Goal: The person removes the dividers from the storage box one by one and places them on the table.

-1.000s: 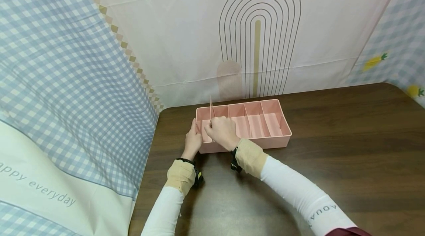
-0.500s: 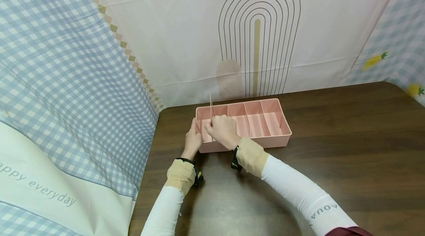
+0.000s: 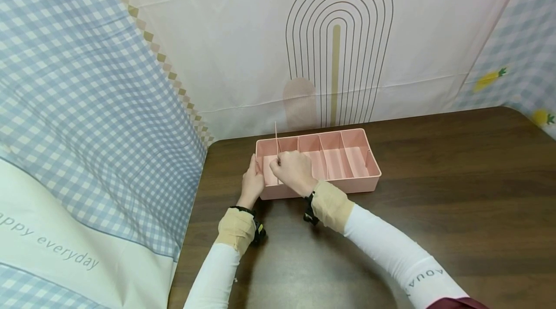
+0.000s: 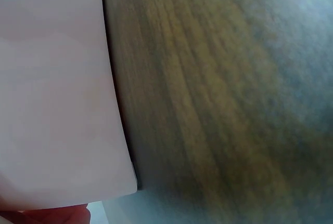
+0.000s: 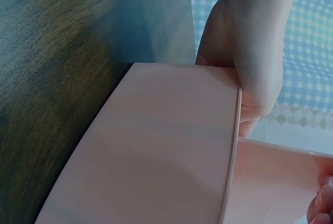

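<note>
A long pink box [image 3: 347, 186] with dividers across it stands on the table. At its left end my left hand [image 3: 252, 184] grips the end wall, the thumb side along the near corner. My right hand [image 3: 295, 170] reaches over the front rim and pinches a thin pink divider [image 3: 276, 134], which stands upright and pokes above the back rim. In the right wrist view, fingertips [image 5: 323, 203] hold the edge of this divider, while my left hand [image 5: 260, 42] wraps the box corner. The left wrist view shows mostly the box's front wall [image 4: 57, 104]; red fingertips peek below it.
The dark wooden table [image 3: 443, 193] extends to the right and in front of the box. A white cloth [image 3: 234, 58] with printed arches hangs close behind the table's back edge. Blue checked cloth [image 3: 143, 106] hangs along the left side.
My right hand and the divider have shifted slightly to the right, widening the leftmost compartment. My left hand stays on the box end.
</note>
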Demonstrator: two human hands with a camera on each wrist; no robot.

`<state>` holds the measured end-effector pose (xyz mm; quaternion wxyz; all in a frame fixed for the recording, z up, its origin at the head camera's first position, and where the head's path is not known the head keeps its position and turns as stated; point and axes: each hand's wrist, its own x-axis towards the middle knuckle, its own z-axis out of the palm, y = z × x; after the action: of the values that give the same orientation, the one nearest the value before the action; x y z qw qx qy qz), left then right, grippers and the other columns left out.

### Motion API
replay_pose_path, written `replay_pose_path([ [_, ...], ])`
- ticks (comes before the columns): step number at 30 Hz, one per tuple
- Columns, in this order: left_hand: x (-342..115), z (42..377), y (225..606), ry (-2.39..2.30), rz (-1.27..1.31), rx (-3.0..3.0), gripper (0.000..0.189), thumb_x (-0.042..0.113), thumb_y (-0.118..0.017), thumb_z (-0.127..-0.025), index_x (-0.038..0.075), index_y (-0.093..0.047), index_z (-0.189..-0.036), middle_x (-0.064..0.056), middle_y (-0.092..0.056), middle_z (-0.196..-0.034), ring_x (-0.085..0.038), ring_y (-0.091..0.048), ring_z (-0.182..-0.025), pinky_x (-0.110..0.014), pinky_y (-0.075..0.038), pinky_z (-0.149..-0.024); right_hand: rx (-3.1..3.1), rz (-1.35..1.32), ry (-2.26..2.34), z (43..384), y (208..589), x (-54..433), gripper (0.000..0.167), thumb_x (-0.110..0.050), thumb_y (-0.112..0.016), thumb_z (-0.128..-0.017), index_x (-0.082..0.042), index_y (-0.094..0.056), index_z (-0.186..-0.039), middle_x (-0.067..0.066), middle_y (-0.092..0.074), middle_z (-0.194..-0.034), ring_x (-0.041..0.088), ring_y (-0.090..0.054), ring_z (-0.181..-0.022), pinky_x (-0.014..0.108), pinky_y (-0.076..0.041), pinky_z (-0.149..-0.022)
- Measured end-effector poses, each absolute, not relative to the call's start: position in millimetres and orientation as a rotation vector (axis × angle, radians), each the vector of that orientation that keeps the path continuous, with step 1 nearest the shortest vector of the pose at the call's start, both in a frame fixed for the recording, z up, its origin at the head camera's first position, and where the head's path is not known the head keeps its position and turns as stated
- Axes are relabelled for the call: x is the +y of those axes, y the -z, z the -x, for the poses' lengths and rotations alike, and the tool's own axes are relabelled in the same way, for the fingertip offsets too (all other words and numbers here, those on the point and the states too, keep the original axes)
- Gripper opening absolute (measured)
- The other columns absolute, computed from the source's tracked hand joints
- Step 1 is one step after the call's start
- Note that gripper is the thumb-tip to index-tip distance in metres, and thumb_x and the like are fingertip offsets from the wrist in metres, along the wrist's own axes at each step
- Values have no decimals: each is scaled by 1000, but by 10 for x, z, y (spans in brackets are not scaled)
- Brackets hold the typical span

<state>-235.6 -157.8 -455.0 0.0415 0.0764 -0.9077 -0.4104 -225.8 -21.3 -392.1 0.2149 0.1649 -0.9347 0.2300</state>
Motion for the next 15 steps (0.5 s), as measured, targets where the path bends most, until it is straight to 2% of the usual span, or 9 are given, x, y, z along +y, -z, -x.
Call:
replay_pose_path([
  [7,-1577,2352,4549,1263,-240,-2779,46,19,-26,-97,7,-19,-142,-19,-38,-135,-33,-44,-118,-46,-38,-94,-2514,-482,-671,2250,3923,-182,37,-15,-50,-73,-18,-34,-40,-8,-27,-37,11,-32,-35,26,-24,-39],
  [15,-1568,2349,4536,1251,-248,-2775,46,17,-26,-97,9,-20,-141,-20,-39,-134,-34,-43,-118,-46,-37,-95,-2495,-510,-735,2231,3929,-118,40,-15,-52,-76,-16,-33,-42,-8,-25,-38,9,-28,-38,22,-20,-39],
])
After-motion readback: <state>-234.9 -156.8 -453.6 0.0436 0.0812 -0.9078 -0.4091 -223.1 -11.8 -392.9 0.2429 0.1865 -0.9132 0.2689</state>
